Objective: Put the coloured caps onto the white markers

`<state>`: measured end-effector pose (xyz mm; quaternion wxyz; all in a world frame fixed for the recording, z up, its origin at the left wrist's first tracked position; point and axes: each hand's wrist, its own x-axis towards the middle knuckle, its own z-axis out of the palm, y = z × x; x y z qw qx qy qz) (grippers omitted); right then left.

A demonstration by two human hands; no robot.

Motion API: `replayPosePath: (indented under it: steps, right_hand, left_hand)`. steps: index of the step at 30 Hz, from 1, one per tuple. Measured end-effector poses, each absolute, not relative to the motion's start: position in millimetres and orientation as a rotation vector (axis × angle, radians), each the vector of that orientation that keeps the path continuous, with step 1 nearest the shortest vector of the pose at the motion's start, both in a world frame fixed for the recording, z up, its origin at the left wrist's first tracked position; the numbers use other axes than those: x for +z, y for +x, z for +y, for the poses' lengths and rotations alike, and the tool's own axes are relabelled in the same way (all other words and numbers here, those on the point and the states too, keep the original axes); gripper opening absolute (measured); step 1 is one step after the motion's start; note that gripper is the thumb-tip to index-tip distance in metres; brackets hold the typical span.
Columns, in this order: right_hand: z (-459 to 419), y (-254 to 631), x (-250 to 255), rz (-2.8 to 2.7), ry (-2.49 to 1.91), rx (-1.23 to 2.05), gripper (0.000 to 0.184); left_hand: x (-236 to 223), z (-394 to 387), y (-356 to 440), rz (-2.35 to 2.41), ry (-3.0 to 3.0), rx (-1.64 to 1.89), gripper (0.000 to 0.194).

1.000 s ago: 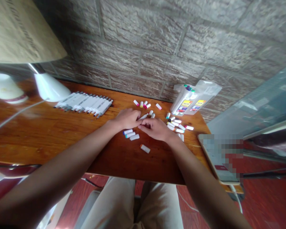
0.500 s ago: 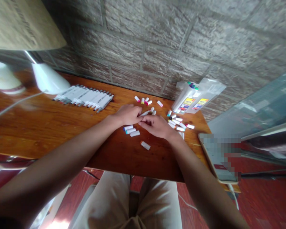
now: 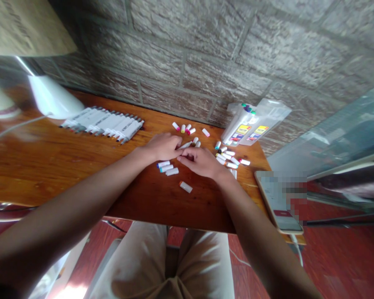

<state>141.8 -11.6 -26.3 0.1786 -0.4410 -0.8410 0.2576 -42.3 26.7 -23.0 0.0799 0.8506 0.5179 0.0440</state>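
Over the middle of the wooden desk [image 3: 81,174] my two hands meet at the fingertips. My left hand [image 3: 164,146] is closed, knuckles up, fingers curled toward the right. My right hand [image 3: 200,161] is closed too, its thumb and forefinger pinched against the left fingers. Whatever is between them is hidden. A white piece [image 3: 186,145] shows just beyond the fingertips; I cannot tell whether it is held. Behind it lie a few white marker caps [image 3: 195,141]. Nearer me are caps with blue ends [image 3: 166,168], a plain white one [image 3: 172,171] and one with an orange end [image 3: 186,187].
Uncapped markers [image 3: 102,123] lie in a row at left, near the lamp [image 3: 51,97]. Caps with pink and yellow ends [image 3: 183,128] lie by the wall. A cap pile [image 3: 227,157] sits before the clear marker case [image 3: 247,124]. A phone [image 3: 277,203] rests on the right edge.
The whole view has shifted slightly, so things appear a little further left. Both hands keep nearly the same closed pose, and the caps and markers lie as before.
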Motion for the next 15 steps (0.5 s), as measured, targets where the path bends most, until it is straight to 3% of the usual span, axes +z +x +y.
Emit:
replayPosePath:
  steps: [15]
  right_hand:
    - [-13.7,141.4,-24.9,-2.394,-1.238,0.71,0.024]
  left_hand:
    - [-13.5,17.9,-37.4,1.608,2.534,0.013,0.045]
